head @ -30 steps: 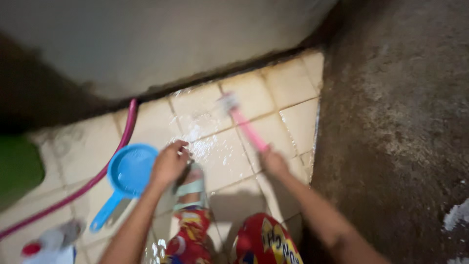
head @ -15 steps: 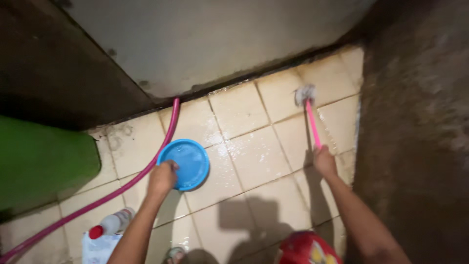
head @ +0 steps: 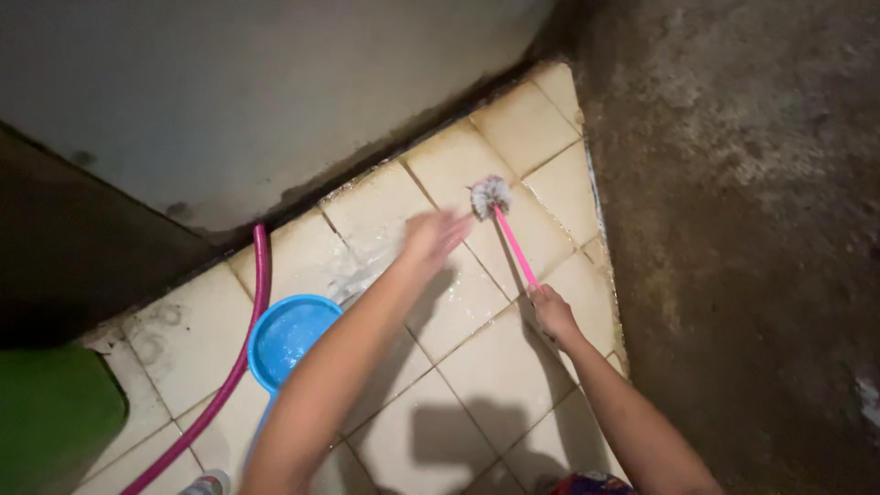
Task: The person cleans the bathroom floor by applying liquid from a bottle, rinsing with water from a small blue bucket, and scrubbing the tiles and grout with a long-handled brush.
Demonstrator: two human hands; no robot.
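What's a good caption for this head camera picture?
Right hand scrubs wet cream floor tiles with pink-handled brush; left hand open.

I saw a floor (head: 500, 376) of glazed cream tiles, glossy where water lay on them and stained brown along the grout near the far edge. The brush (head: 506, 229) in my right hand (head: 553, 312) had a smooth pink plastic handle and a head of pale, wet, frayed bristles. My left hand (head: 433, 236) was blurred, spread open over the wet tiles. The dipper (head: 289, 337) at the left edge looked like shiny blue plastic with water inside. The hose (head: 240, 362) beside it was smooth, glossy magenta rubber or plastic. The wall (head: 275, 82) looked matt grey plaster, mottled dark at its base. The ground (head: 742, 229) past the right edge was rough, gritty concrete.
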